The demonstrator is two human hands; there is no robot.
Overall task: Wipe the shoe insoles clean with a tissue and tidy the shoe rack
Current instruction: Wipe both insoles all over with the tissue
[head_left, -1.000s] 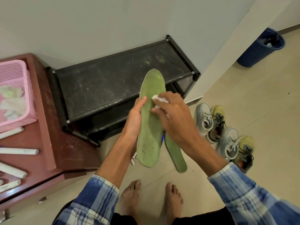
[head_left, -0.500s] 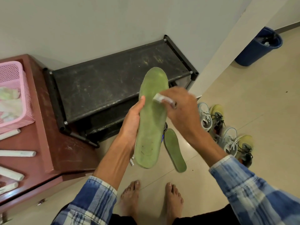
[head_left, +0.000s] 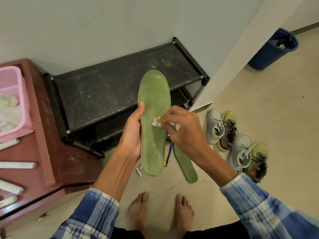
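So the left hand (head_left: 133,135) is wrapped round the edge of the green insole (head_left: 153,100), holding it in the air in front of the black shoe rack (head_left: 107,95), toe end pointing away. The right hand (head_left: 183,131) pinches a wadded white tissue (head_left: 156,123) and presses it on the insole's middle. A second insole (head_left: 187,166) lies flat on the floor (head_left: 259,104) right under it, and four sneakers (head_left: 214,128) sit near the rack's right end.

matt green foam-like insole (head_left: 153,118), crumpled white paper tissue (head_left: 156,123), scuffed, dusty black shoe rack (head_left: 110,94), perhaps fabric.
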